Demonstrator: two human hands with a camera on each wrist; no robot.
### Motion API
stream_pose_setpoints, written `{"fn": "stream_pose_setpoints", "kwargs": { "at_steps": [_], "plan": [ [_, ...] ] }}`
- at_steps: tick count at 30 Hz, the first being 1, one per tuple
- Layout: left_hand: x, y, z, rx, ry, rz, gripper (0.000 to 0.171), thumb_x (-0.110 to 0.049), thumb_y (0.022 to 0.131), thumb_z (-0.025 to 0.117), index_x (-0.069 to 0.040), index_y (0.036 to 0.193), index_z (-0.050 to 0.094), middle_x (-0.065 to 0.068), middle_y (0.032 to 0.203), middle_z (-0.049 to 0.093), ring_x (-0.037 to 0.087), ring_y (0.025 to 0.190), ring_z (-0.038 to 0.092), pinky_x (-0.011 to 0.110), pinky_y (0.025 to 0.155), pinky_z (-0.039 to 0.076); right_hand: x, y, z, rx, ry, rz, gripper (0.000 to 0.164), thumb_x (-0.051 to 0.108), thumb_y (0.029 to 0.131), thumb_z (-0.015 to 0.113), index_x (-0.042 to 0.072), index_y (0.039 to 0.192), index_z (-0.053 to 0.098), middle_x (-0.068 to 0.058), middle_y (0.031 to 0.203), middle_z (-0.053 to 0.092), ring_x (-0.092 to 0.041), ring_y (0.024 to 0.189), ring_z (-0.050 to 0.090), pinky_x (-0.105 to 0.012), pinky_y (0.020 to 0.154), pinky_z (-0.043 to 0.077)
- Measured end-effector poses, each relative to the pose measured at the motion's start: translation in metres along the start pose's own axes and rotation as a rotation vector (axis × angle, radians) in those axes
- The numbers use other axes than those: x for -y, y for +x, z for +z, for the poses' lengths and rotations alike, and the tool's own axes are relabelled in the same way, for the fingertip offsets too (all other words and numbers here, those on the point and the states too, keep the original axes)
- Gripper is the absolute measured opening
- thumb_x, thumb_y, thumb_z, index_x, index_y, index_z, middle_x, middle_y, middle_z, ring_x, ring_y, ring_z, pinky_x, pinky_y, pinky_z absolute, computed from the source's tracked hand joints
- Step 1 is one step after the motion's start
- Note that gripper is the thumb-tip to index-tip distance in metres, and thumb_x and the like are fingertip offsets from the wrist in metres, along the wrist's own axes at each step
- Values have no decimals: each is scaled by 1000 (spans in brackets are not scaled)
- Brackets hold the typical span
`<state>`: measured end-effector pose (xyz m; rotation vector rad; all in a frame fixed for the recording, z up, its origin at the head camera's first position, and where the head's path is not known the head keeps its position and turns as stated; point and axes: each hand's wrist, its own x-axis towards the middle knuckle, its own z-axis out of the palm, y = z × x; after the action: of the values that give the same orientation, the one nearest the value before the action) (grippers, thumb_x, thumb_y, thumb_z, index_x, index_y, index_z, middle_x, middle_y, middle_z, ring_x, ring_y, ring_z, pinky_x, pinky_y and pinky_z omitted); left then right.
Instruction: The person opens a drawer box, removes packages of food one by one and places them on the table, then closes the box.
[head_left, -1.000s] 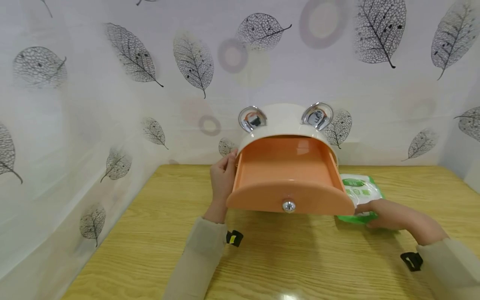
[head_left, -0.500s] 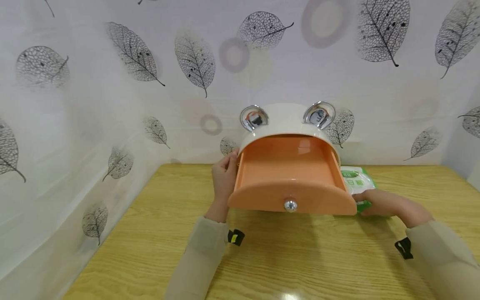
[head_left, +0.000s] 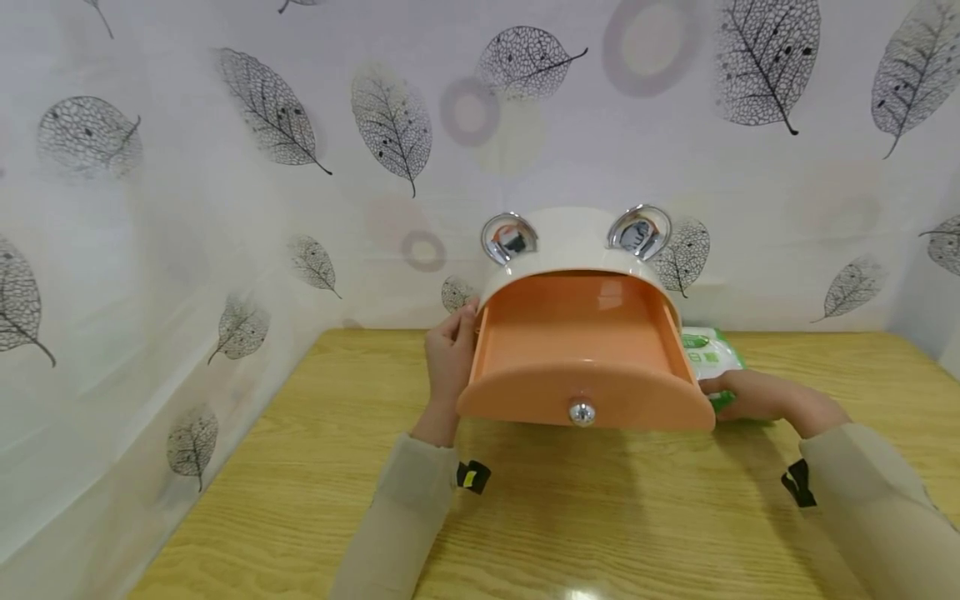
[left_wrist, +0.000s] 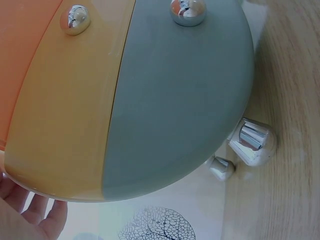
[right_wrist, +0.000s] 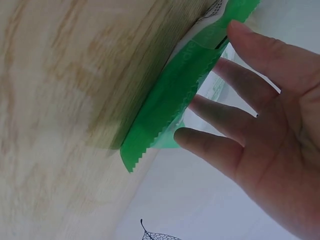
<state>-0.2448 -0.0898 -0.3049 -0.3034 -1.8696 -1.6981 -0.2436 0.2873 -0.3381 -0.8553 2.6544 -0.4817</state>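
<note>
A small drawer cabinet has a white domed top (head_left: pixel 573 237) with two chrome eye-like rings. Its orange top drawer (head_left: pixel 585 392) is pulled out, with nothing lying in it. In the left wrist view a yellow drawer front (left_wrist: pixel 70 115) and a grey-green one (left_wrist: pixel 180 100) show below it. My left hand (head_left: pixel 450 354) rests its fingers against the cabinet's left side. To the right of the cabinet lies a soft white-and-green plastic packet (head_left: pixel 708 354), partly hidden by the drawer. My right hand (head_left: pixel 757 396) touches its near green edge, fingers spread and fairly straight in the right wrist view.
The wood-grain table (head_left: pixel 555 517) carries everything and meets a leaf-print wall covering (head_left: pixel 420 125) at the back and left. Chrome feet (left_wrist: pixel 252 141) hold the cabinet above the table. Dark straps (head_left: pixel 472 477) hang at both wrists.
The packet has slid away toward the back, partly behind the drawer, and my right hand has moved forward and slightly left with it. My left hand and the cabinet have stayed in place.
</note>
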Motion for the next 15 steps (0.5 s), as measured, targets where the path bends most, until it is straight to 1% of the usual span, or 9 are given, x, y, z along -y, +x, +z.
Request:
{"fn": "stream_pose_setpoints", "kwargs": {
  "at_steps": [6,12,15],
  "plan": [
    [-2,-1,1,6,-10,2,27,-16,91,50,2,106,62,14,101,63,20,76,61,18,62,49,-3,0,1,-9,-4,7,42,10,80,62,-10,115,52,-28,112,53,-47,103,45,-54,83,39],
    [-2,-1,0,5,-4,11,27,-15,91,49,4,106,62,16,99,63,16,71,60,16,58,47,-2,0,4,-30,-28,-6,43,14,81,61,-10,116,52,-28,111,53,-46,101,48,-53,83,39],
    [-2,-1,-1,2,3,14,26,-15,91,50,4,105,62,16,97,64,14,69,60,16,57,47,-1,-1,5,-34,-40,7,42,13,81,61,-10,116,52,-28,111,54,-45,101,48,-53,83,40]
  ]
}}
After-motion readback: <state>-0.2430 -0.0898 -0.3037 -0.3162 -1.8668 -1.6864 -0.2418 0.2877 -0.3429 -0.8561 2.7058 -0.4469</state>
